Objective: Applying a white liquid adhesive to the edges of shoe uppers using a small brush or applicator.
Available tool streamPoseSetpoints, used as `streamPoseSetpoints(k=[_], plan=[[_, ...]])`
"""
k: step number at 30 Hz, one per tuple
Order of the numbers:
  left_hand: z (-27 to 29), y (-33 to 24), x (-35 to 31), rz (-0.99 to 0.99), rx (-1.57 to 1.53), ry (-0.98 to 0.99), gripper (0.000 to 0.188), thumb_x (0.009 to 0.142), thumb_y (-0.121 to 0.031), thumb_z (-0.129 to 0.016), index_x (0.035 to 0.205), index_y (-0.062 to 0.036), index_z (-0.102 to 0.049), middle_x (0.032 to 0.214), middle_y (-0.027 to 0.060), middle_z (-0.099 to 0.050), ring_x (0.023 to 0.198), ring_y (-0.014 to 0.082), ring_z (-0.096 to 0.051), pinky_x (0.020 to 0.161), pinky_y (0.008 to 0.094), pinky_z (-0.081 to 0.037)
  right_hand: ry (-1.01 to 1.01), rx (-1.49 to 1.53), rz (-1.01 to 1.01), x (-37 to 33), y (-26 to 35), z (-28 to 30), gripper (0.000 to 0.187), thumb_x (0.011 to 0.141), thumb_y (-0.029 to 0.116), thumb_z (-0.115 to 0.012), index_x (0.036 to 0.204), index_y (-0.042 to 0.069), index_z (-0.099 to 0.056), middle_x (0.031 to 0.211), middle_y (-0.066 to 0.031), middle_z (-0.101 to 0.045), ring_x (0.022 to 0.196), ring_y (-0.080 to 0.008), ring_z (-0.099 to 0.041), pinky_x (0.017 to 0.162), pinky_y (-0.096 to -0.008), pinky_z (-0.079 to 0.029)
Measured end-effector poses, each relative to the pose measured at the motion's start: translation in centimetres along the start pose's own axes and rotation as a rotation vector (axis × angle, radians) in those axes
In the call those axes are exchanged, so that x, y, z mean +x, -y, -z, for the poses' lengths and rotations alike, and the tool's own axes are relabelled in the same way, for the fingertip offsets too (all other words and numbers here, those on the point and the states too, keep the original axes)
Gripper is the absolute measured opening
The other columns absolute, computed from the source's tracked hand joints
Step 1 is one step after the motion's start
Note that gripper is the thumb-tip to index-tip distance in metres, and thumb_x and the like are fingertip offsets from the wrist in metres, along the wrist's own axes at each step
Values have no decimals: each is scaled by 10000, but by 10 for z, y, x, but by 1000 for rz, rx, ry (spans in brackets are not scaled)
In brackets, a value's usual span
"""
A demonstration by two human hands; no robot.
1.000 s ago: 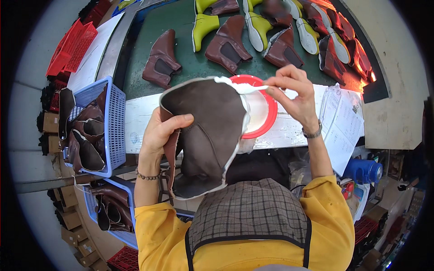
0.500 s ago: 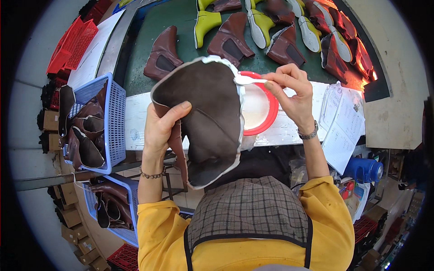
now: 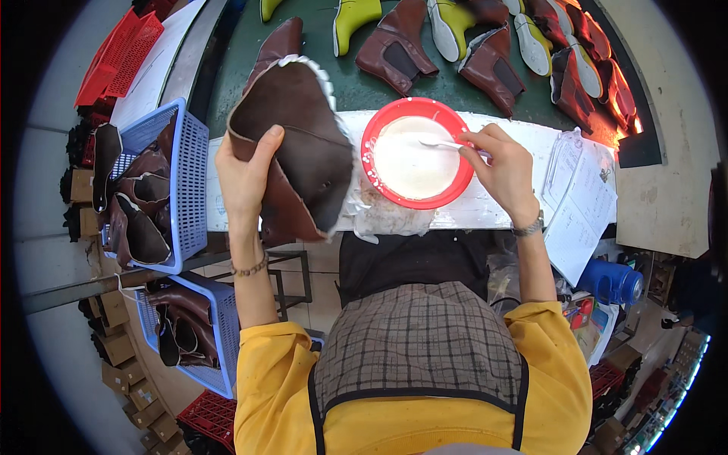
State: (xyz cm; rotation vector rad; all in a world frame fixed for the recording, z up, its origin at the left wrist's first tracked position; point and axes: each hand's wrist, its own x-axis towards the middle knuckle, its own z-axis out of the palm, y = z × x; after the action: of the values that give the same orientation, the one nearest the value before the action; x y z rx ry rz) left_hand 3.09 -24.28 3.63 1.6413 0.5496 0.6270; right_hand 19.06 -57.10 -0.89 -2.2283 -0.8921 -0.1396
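My left hand (image 3: 244, 178) grips a brown leather boot upper (image 3: 307, 136) on the left, thumb on its dark inner side and fingers behind. A frilly white coating runs along the upper's right edge. My right hand (image 3: 502, 165) pinches the handle of a small brush (image 3: 438, 144). Its white-coated tip is at the white liquid (image 3: 413, 168) inside a red-rimmed bowl (image 3: 417, 202). The bowl stands on the white tabletop (image 3: 485, 212) between my hands, with white drips on its rim.
Brown boots (image 3: 394, 45) and lime-green lasts (image 3: 354, 24) stand on the green surface beyond. Blue baskets (image 3: 193, 193) holding leather uppers are at the left. Handwritten papers (image 3: 580, 205) and a blue jug (image 3: 610, 283) are at the right.
The boot upper has moved left, away from the bowl, and turned in my left hand. My right hand has brought the brush from the upper's edge down into the bowl.
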Motion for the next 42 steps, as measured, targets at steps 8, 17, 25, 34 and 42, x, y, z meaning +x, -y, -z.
streamPoseSetpoints(k=[8, 17, 25, 34, 42], plan=[[39, 103, -38, -220, 685, 247, 1368, 586, -347, -974, 1611, 11, -143, 1553, 257, -382, 1413, 361, -423, 1115, 464, -383, 97, -360, -22, -11, -10, -4, 84, 845, 194, -746, 883, 121, -759, 858, -44, -639, 790, -254, -676, 661, -395, -525], [41, 96, -58, -105, 1028, 274, 1234, 629, -158, -882, 1629, -119, -160, 1533, 250, -377, 1373, 438, -431, 1078, 542, -405, 64, -122, -209, -20, -18, 0, 140, 886, 206, -753, 982, 111, -787, 829, -64, -654, 661, -204, -648, 608, -339, -498], [32, 93, -61, -427, 645, -86, 759, 691, 133, -590, 1419, -21, -440, 1353, 235, -518, 1260, 453, -519, 1086, 441, -419, -83, 224, -160, -16, -5, 0, 134, 882, 107, -769, 987, 23, -777, 838, -60, -664, 674, -134, -614, 601, -265, -463], [-9, 43, -80, -767, 387, 125, 685, 751, -29, -837, 1326, -116, -474, 1466, 280, -448, 1286, 434, -524, 1062, 466, -450, -39, 492, 1, 15, 29, -6, 104, 872, 75, -786, 941, -2, -776, 801, -54, -667, 683, -103, -588, 591, -243, -426], [-10, 50, -84, -787, 284, 137, 720, 813, -74, -839, 1376, -161, -397, 1505, 276, -403, 1318, 406, -502, 1067, 455, -443, -162, 520, 75, 46, 19, 1, 139, 853, 86, -815, 977, 26, -796, 878, -30, -667, 725, -84, -593, 599, -218, -424]])
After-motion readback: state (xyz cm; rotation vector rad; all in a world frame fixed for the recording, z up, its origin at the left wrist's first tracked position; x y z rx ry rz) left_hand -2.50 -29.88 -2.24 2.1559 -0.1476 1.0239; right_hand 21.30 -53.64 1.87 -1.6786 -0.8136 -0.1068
